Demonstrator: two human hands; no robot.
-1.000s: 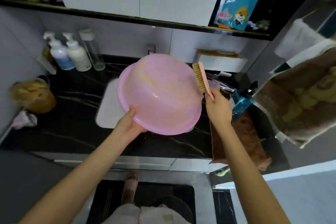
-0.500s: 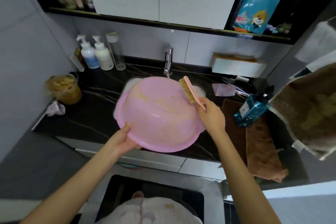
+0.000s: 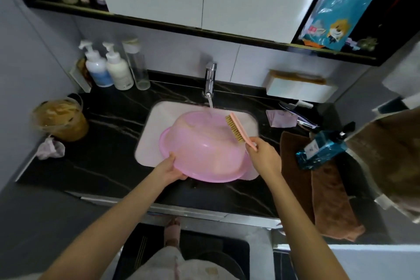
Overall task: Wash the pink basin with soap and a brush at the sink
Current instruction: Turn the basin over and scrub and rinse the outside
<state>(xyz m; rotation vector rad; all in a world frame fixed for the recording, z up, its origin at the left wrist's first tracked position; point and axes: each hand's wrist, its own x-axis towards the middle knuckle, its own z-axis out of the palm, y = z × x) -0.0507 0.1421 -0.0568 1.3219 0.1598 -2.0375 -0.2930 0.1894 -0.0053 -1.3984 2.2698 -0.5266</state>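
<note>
I have brought the pink basin (image 3: pixel 204 150) down from in front of my chest into the sink (image 3: pixel 152 129). It now sits tilted with its underside up, its far side under the water (image 3: pixel 211 104) running from the tap (image 3: pixel 210 79). My left hand (image 3: pixel 171 169) clamps the near-left rim, thumb on top and fingers tucked underneath. My right hand (image 3: pixel 264 158) is wrapped round the handle of the brush (image 3: pixel 236 128), whose bristles face the basin's far-right shoulder; I cannot tell whether they touch it yet.

To scrub well, I should lay the bristles flat against the curved wall, not on their edge. Short strokes from far to near seem best, letting the stream carry the dirt down into the sink. The wet plastic will likely be slippery, so my left hand has to brace against each push and turn the rim bit by bit to bring a fresh patch under the brush. Pressing too hard could twist the basin out of my hold or throw water onto the counter.
</note>
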